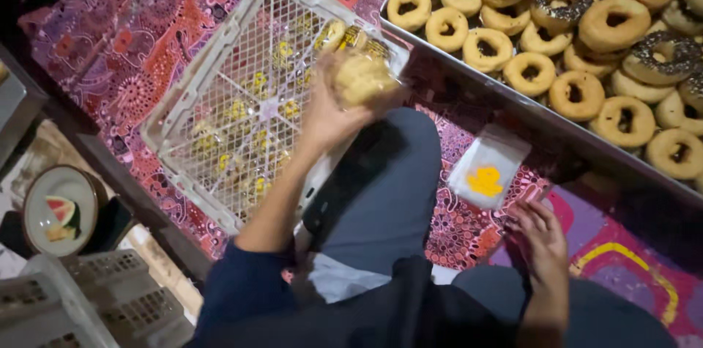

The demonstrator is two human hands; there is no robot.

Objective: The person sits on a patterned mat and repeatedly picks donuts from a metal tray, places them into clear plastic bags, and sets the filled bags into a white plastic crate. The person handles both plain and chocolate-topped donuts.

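My left hand point(329, 117) is shut on a pale donut wrapped in a clear bag point(362, 77) and holds it over the near right corner of a white plastic mesh crate point(176, 99). A few bagged donuts point(344, 35) lie in that corner of the crate. My right hand point(542, 234) rests flat on the patterned mat point(461, 231) with fingers apart and nothing in it. Just beyond it lies an empty clear bag with a yellow print point(488, 166).
A large metal tray point(469, 73) at the upper right holds several ring donuts point(531, 73), a few chocolate-topped. My knee in grey trousers point(388, 180) lies between crate and tray. A plate with a watermelon slice point(58, 209) and stacked white crates point(88, 304) sit lower left.
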